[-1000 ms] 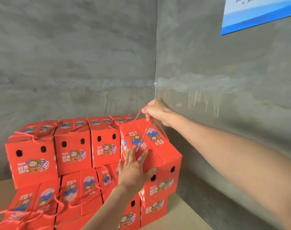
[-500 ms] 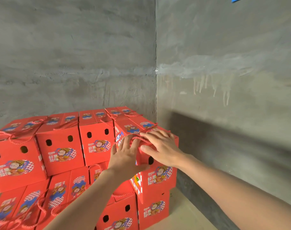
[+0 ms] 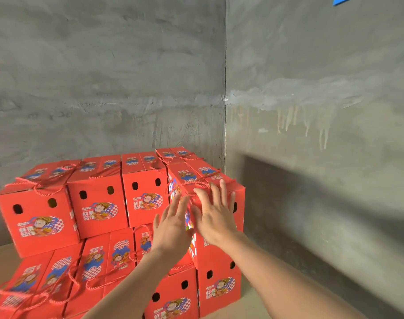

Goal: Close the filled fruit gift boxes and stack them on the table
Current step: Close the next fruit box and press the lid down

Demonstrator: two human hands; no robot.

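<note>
A closed red fruit gift box (image 3: 197, 174) with a red cord handle lying on its lid sits on the upper layer at the right end of the stack. My left hand (image 3: 173, 226) is spread flat against its left front face. My right hand (image 3: 216, 212) is spread flat over its front corner, fingers straight and reaching up to the lid edge. Neither hand grips anything. More closed red boxes (image 3: 99, 199) stand in a row to the left, on a lower layer of boxes (image 3: 216, 288).
The stack stands on a tan table (image 3: 249, 302) pushed into a corner of grey concrete walls (image 3: 311, 134). The right wall runs close beside the rightmost boxes. A blue poster corner (image 3: 340, 0) shows at the top right.
My right hand let go of the cord handle and dropped onto the box. Both hands now lie flat on the box, which sits squarer in the row.
</note>
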